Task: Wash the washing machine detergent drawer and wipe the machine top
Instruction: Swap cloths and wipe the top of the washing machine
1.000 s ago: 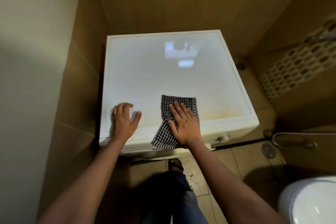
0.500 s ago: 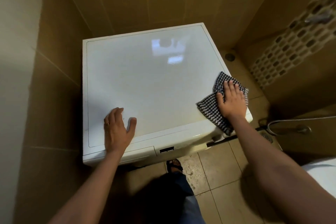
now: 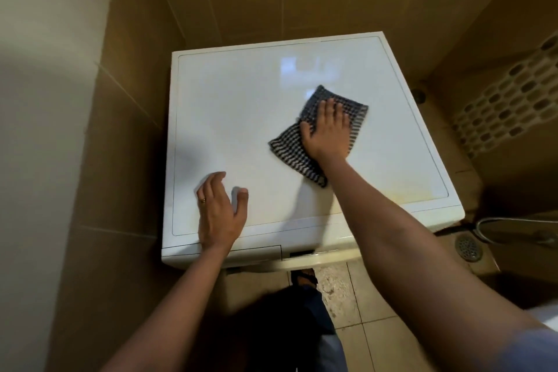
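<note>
The white washing machine top (image 3: 241, 106) fills the middle of the head view. A black-and-white checked cloth (image 3: 290, 148) lies flat on its right half. My right hand (image 3: 329, 130) presses on the cloth with fingers spread flat, pointing toward the back wall. My left hand (image 3: 219, 211) rests on the machine's front left part, fingers lightly bent, holding nothing. A yellowish stain (image 3: 407, 190) shows near the front right of the top. The detergent drawer front (image 3: 256, 252) sits at the machine's front left edge, below my left wrist.
Brown tiled walls close in behind and on the left of the machine. On the right, the tiled floor has a round drain (image 3: 468, 248) and a metal hose (image 3: 513, 229). My leg and sandalled foot (image 3: 305, 278) stand in front of the machine.
My right hand slid the cloth from the front middle to the right front edge, then back inward and further up the top. My left hand stayed put.
</note>
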Demonstrator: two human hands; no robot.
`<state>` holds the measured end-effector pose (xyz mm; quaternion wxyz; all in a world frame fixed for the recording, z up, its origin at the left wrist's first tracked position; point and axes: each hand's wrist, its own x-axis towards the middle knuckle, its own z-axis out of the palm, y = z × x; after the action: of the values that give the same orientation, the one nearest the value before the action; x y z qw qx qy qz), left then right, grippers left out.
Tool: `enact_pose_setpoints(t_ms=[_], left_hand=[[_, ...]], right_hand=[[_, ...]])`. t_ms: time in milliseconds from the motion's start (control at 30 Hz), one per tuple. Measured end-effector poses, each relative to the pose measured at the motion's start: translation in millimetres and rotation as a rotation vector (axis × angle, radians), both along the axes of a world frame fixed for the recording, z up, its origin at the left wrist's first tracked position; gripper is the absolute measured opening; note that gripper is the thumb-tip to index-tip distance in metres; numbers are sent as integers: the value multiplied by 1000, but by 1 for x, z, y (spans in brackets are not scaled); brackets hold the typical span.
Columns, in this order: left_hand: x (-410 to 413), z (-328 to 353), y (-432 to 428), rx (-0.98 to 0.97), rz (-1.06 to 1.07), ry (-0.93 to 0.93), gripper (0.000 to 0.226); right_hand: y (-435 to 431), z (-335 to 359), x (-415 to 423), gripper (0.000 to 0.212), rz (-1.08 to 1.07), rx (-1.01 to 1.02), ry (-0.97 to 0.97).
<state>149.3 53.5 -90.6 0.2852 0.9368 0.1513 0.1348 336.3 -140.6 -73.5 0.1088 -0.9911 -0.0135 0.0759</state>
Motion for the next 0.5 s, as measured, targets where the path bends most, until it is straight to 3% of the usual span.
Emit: enact_pose_setpoints(t_ms=[267, 400, 500], left_hand=[[-6, 8, 5, -176, 271, -106, 58], [-8, 11, 10, -274, 376, -131, 60], [1, 16, 15, -194, 511, -40, 53]], right_hand=[[98, 0, -78, 72, 408, 89, 27], [81, -6, -132, 71, 514, 122, 8], [40, -7, -145, 70, 526, 120, 12]])
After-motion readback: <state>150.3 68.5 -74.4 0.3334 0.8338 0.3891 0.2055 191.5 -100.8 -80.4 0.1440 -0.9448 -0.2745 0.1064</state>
